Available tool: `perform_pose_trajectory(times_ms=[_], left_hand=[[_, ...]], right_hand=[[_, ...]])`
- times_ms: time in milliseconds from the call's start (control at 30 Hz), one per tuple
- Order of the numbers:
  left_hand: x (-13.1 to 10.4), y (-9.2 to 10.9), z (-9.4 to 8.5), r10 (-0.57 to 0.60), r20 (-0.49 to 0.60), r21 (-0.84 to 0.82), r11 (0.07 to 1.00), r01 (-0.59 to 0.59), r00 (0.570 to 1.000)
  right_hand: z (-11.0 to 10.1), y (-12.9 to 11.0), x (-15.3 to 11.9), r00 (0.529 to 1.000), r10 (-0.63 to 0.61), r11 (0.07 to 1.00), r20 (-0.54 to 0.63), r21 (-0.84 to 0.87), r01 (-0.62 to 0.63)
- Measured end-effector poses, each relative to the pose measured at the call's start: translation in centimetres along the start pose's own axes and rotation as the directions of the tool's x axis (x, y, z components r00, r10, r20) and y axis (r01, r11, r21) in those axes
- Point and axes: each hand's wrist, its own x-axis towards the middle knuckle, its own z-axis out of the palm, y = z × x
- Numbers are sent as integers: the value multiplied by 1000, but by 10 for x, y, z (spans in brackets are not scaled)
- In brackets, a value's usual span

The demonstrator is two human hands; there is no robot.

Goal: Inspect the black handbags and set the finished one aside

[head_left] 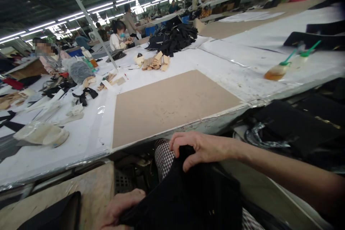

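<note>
Below the table edge, on the lap: black fabric bunched over checked trousers. Right hand grasps its top fold, fingers curled over. Left hand grips the lower edge, thumb on top. Brown cardboard sheet lies flat on the table just ahead. Bottle with green cap lies tipped, far right.

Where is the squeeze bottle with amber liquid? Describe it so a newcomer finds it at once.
Start at the long white table and follow its near edge right, past the brown cardboard sheet. The amber bottle lies tilted there beside a paler bottle. Both have green nozzles; only this one holds orange-brown liquid.
</note>
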Motion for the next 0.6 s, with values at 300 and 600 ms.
perform_pose_trajectory(times_ms=[300,600], left_hand=[[-32,6,4,-132,-242,-15,991,133,961],[-28,-3,15,-99,-453,3,994,112,886]], right_hand=[[25,18,21,995,95,974,33,205,-99],[29,22,19,979,202,968,28,146,-204]])
